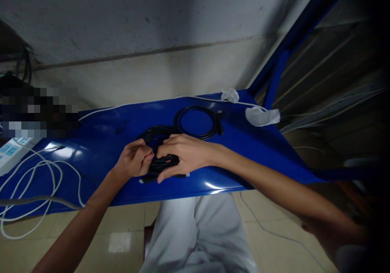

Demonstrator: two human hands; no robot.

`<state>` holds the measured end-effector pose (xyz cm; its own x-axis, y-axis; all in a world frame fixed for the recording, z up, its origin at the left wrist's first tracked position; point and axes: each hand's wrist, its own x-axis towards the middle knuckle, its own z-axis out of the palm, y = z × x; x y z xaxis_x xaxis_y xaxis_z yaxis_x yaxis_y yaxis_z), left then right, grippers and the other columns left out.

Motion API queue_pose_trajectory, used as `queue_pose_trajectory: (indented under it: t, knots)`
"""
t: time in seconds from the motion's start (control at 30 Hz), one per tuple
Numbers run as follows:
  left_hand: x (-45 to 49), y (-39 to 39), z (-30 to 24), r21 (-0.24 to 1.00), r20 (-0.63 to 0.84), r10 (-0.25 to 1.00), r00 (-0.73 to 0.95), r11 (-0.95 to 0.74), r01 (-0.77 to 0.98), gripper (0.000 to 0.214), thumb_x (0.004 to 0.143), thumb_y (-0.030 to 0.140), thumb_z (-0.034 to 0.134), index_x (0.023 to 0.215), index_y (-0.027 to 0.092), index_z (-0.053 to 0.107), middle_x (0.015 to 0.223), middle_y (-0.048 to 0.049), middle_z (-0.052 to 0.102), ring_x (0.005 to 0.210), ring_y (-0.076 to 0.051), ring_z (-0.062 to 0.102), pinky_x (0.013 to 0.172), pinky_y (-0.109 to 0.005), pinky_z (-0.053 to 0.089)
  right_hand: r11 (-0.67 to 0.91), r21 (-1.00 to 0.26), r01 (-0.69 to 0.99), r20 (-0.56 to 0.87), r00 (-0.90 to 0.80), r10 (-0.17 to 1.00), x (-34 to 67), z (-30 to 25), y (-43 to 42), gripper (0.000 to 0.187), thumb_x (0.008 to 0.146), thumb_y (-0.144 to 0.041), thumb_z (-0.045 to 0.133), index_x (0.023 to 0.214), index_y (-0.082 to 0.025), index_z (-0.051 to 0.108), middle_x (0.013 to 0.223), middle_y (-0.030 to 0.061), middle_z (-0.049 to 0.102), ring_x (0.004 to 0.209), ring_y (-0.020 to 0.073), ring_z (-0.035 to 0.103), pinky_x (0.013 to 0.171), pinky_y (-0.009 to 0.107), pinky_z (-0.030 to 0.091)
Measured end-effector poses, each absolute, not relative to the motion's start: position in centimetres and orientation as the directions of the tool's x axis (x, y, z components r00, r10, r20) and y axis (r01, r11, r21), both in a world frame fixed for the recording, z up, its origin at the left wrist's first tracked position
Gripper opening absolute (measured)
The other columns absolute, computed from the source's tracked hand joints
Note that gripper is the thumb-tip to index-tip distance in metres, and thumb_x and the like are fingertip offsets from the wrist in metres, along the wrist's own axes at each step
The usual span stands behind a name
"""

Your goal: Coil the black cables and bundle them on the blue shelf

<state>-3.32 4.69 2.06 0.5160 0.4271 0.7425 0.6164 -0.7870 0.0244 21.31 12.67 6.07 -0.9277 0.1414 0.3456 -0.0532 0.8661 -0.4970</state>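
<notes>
A coiled black cable (158, 137) lies near the front edge of the blue table (250, 151). My left hand (134, 159) is curled, its fingers pinching the coil's near side. My right hand (179, 153) lies over the same coil from the right, fingers wrapped round the bundled strands. The two hands touch at the fingertips. A small white tag or tie shows under the bundle by the table edge. Behind it, a second coiled black cable (196, 122) rests flat on the table, untouched.
White cables (39, 183) loop over the table's left end beside a white power strip (14, 151). Crumpled white wrappers (262, 115) lie at the back right. A blue frame post (274, 82) rises at the right. My legs in grey trousers are below the table.
</notes>
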Motion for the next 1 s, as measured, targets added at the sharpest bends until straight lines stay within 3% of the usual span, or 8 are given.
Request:
queue_pose_trajectory:
  t: [0.1,0.17,0.3,0.4,0.57,0.63,0.8,1.0]
  knots:
    - [-3.0,4.4,2.4,-0.045,0.729,0.356,0.585,-0.828,0.559,0.010,0.105,0.016,0.054,0.099,0.024,0.057,0.072,-0.0004,0.066,0.056,-0.017,0.057,0.060,-0.035,0.049,0.766,-0.643,0.007,0.429,-0.825,0.367,21.4,6.4,15.1,0.039,0.110,-0.056,0.063,0.115,-0.018,0.069,0.107,0.0077,0.078,0.099,0.0207,0.073,0.092,0.035,0.053]
    - [-2.7,4.1,2.9,-0.131,0.709,0.300,0.638,-0.833,0.538,0.011,0.106,0.020,0.057,0.096,0.024,0.057,0.073,-0.0012,0.068,0.060,-0.018,0.062,0.061,-0.036,0.049,0.758,-0.636,0.145,0.434,-0.745,0.506,21.4,6.3,17.0,0.047,0.108,-0.058,0.064,0.127,-0.016,0.067,0.123,0.0138,0.076,0.114,0.0263,0.072,0.103,0.044,0.054]
    - [-2.1,3.6,4.0,-0.311,0.643,0.212,0.736,-0.806,0.504,0.018,0.108,0.027,0.063,0.090,0.027,0.058,0.071,0.0003,0.068,0.067,-0.019,0.068,0.060,-0.036,0.047,0.789,-0.540,0.295,0.281,-0.820,0.499,20.9,5.5,19.2,0.088,0.090,-0.072,0.081,0.154,-0.018,0.055,0.157,0.0228,0.060,0.145,0.0412,0.058,0.123,0.066,0.041]
    - [-1.9,3.8,4.8,-0.379,0.603,0.156,0.782,-0.807,0.453,0.020,0.106,0.030,0.067,0.088,0.028,0.058,0.070,0.0018,0.067,0.068,-0.019,0.067,0.057,-0.036,0.044,0.822,-0.515,0.245,0.241,-0.879,0.413,19.7,4.9,19.6,0.098,0.084,-0.066,0.090,0.159,-0.019,0.048,0.162,0.0233,0.056,0.151,0.0406,0.052,0.128,0.064,0.035]
    - [-1.9,4.1,5.9,-0.462,0.558,0.136,0.818,-0.768,0.443,0.022,0.109,0.033,0.063,0.089,0.029,0.055,0.068,0.0032,0.064,0.065,-0.017,0.064,0.058,-0.036,0.042,0.859,-0.478,0.186,0.289,-0.890,0.353,18.2,5.2,19.7,0.027,0.101,-0.030,0.075,0.122,-0.016,0.064,0.120,0.0119,0.077,0.112,0.0278,0.070,0.108,0.044,0.046]
    - [-2.1,4.2,6.0,-0.445,0.570,0.154,0.807,-0.768,0.461,0.021,0.110,0.028,0.060,0.090,0.027,0.055,0.067,0.0031,0.061,0.063,-0.017,0.061,0.059,-0.035,0.043,0.836,-0.524,0.165,0.307,-0.879,0.366,18.3,5.9,19.7,0.014,0.109,-0.030,0.063,0.112,-0.016,0.065,0.106,0.0086,0.078,0.096,0.0232,0.070,0.095,0.036,0.047]
    - [-2.7,4.1,5.1,-0.307,0.629,0.246,0.738,-0.793,0.526,0.016,0.107,0.013,0.056,0.095,0.023,0.055,0.068,0.0031,0.062,0.057,-0.015,0.054,0.061,-0.035,0.042,0.730,-0.665,0.157,0.282,-0.853,0.440,19.4,6.7,19.0,0.027,0.116,-0.040,0.053,0.106,-0.017,0.064,0.078,0.0006,0.070,0.071,0.0166,0.064,0.075,0.028,0.042]
    - [-2.1,4.8,6.2,0.128,0.762,0.476,0.440,-0.776,0.618,0.012,0.105,0.011,0.057,0.103,0.021,0.063,0.089,-0.0045,0.075,0.078,-0.019,0.070,0.075,-0.036,0.055,0.730,-0.659,0.182,0.348,-0.787,0.510,19.0,5.1,18.4,0.025,0.113,-0.037,0.057,0.102,-0.016,0.067,0.081,0.0019,0.070,0.075,0.0165,0.062,0.074,0.028,0.039]
